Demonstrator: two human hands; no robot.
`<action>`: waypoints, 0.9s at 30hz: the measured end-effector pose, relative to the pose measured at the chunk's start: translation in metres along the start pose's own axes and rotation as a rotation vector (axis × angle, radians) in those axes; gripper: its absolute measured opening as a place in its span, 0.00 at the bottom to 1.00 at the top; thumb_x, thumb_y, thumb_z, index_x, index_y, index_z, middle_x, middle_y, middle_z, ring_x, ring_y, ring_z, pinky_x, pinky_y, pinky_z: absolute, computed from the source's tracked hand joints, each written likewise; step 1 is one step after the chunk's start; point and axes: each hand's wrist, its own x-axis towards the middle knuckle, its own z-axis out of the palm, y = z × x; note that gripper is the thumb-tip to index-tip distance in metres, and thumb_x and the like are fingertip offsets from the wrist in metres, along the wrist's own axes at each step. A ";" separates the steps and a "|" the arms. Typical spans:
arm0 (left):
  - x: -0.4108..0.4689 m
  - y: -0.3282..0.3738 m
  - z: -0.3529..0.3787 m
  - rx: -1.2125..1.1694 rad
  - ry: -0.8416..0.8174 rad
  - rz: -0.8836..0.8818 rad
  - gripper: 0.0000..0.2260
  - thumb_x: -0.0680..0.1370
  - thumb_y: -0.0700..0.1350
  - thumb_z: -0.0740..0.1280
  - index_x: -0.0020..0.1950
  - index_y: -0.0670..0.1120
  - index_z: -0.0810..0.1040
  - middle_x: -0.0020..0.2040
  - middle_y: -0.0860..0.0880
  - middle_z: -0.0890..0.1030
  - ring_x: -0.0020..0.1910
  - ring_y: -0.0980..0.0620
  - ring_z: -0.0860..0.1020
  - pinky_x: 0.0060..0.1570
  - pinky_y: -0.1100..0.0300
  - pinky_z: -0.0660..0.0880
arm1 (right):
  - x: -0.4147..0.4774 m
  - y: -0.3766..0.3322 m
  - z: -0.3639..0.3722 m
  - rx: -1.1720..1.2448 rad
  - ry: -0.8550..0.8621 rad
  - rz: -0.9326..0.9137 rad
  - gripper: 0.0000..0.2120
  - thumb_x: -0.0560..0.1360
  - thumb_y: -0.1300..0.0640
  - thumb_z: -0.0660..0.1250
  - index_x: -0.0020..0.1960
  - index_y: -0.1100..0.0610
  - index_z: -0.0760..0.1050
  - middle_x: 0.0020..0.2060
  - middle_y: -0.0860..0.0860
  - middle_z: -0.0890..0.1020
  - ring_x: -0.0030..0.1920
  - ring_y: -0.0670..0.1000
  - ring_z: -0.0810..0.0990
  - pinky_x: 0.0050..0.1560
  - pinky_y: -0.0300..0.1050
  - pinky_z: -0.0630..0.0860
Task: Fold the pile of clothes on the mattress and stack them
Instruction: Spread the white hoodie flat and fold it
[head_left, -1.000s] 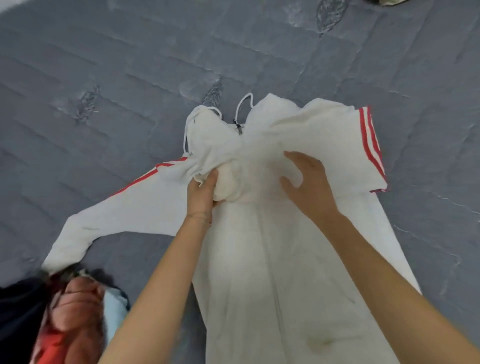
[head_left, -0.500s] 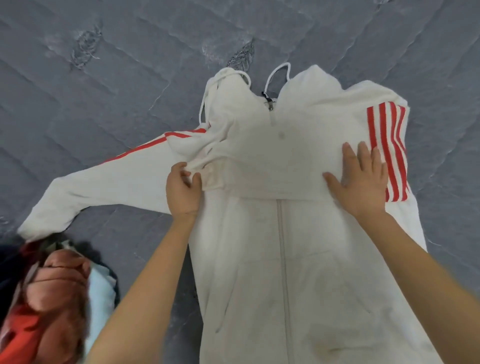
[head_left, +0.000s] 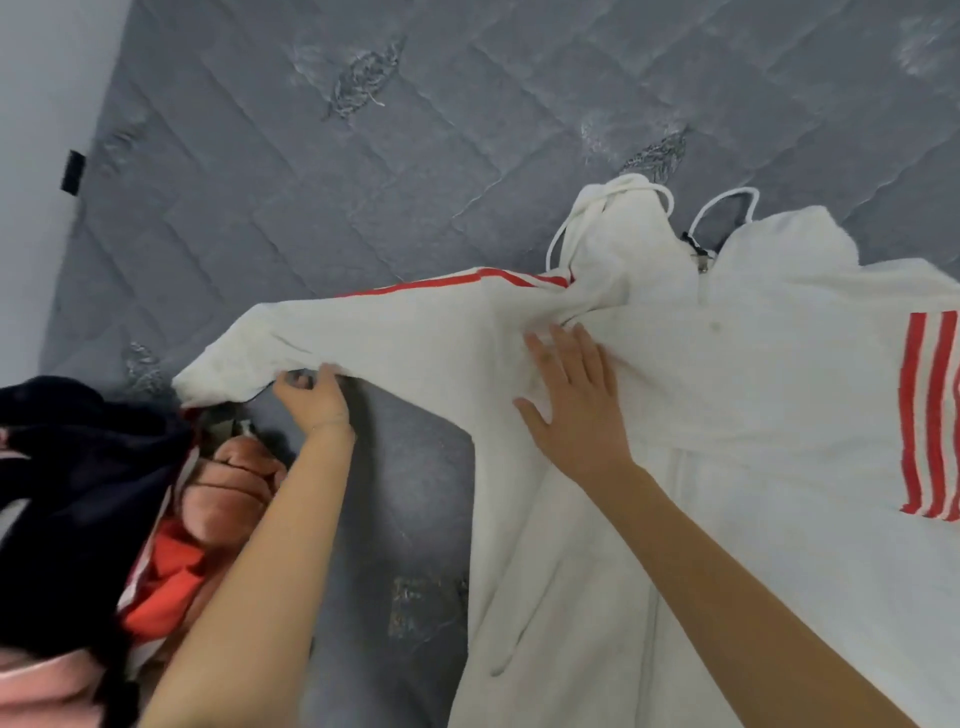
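Note:
A white zip hoodie (head_left: 727, 415) with red stripes lies spread front-up on the grey quilted mattress (head_left: 363, 208). Its left sleeve (head_left: 374, 338) stretches out toward the pile. My left hand (head_left: 311, 395) grips the lower edge of that sleeve near the cuff, fingers curled under the cloth. My right hand (head_left: 571, 395) lies flat with fingers spread on the hoodie's chest beside the armpit. The right sleeve (head_left: 930, 415) is folded across the body, its red stripes showing.
A pile of unfolded clothes (head_left: 104, 519), dark navy, red, pink and brownish, sits at the lower left against the sleeve cuff. A pale wall (head_left: 41, 104) borders the mattress on the left. Bare mattress stretches beyond the hoodie's hood.
My view swung left. My left hand slid from the armpit out along the left sleeve to near the cuff. My right hand crossed from the hoodie's right side to the left chest.

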 end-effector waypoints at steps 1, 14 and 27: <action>0.008 0.004 0.001 -0.054 0.002 -0.039 0.18 0.79 0.35 0.62 0.67 0.40 0.62 0.53 0.48 0.71 0.50 0.54 0.73 0.50 0.68 0.71 | 0.001 -0.007 0.007 -0.016 -0.013 -0.012 0.30 0.75 0.43 0.56 0.74 0.53 0.61 0.72 0.58 0.68 0.72 0.62 0.64 0.70 0.60 0.57; 0.080 0.019 -0.021 -0.279 0.321 -0.366 0.31 0.64 0.50 0.68 0.63 0.44 0.61 0.54 0.48 0.71 0.50 0.45 0.77 0.51 0.51 0.77 | 0.014 -0.066 0.053 -0.003 -0.167 -0.090 0.31 0.76 0.45 0.61 0.76 0.52 0.58 0.75 0.56 0.63 0.75 0.59 0.58 0.73 0.55 0.51; 0.085 0.049 -0.044 -0.656 0.228 -0.435 0.11 0.77 0.50 0.68 0.55 0.47 0.75 0.48 0.49 0.79 0.45 0.52 0.79 0.40 0.59 0.79 | 0.050 -0.118 0.053 0.274 -0.234 0.081 0.33 0.78 0.40 0.60 0.78 0.47 0.51 0.77 0.48 0.56 0.77 0.50 0.51 0.73 0.43 0.45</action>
